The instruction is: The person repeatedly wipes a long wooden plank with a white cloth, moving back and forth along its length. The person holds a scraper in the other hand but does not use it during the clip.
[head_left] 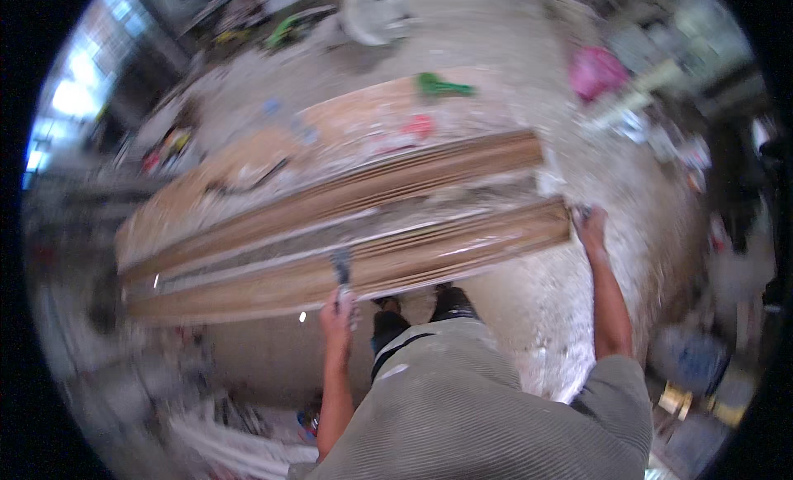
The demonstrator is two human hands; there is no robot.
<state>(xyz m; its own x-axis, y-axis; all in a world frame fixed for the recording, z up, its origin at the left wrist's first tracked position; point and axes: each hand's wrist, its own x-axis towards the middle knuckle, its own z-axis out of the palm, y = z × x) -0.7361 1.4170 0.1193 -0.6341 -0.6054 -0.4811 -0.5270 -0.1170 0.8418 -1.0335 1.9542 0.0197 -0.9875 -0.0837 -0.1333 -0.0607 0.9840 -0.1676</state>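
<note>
Two long brown ribbed mouldings lie side by side, slanting up to the right. My left hand [337, 313] is closed round the handle of a putty knife [341, 265], whose grey blade points away over the near moulding [471, 236]. At the right end of that moulding is my right hand [590, 232]. Its fingers are bent around something small and greyish that blur keeps me from making out. The far moulding [396, 178] lies beyond, with a whitish-grey strip between the two.
A pale board [355, 108] lies behind the mouldings. On it are a green tool [442, 86], a red piece [419, 125] and a dark thin tool [271, 172]. A white basin [372, 17] stands farther back. A pink bag [596, 73] lies at the right.
</note>
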